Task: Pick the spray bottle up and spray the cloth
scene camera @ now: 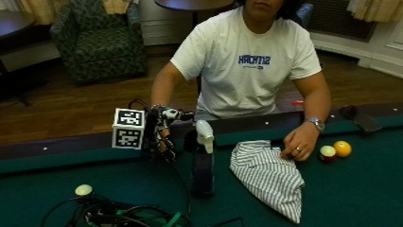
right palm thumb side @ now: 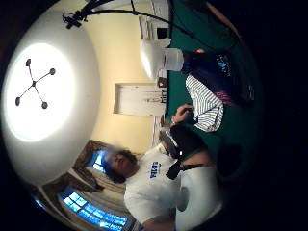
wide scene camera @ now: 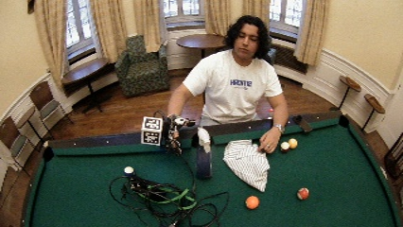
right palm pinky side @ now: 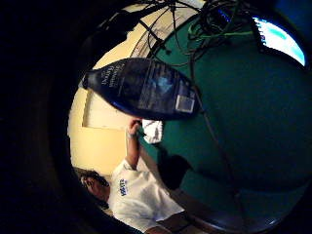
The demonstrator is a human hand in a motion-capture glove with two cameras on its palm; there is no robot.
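The dark blue plastic spray bottle (scene camera: 203, 166) stood upright on the green felt bench (scene camera: 353, 189), white nozzle up, beside the striped cloth (scene camera: 269, 175). The gloved right hand (scene camera: 161, 137) hovered just beside it, fingers relaxed, grasping nothing.

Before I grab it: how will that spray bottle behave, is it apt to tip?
Probably tippy: the spray bottle stands tall and narrow on the felt, its white trigger head on top. Its dark body looks rigid, perhaps smooth, so it may slide when nudged.

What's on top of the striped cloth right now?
Only the bare hand rests on the striped cloth, fingers on its near corner. The spray bottle stands apart beside it on the felt. Whatever lies under the cloth's folds is hidden.
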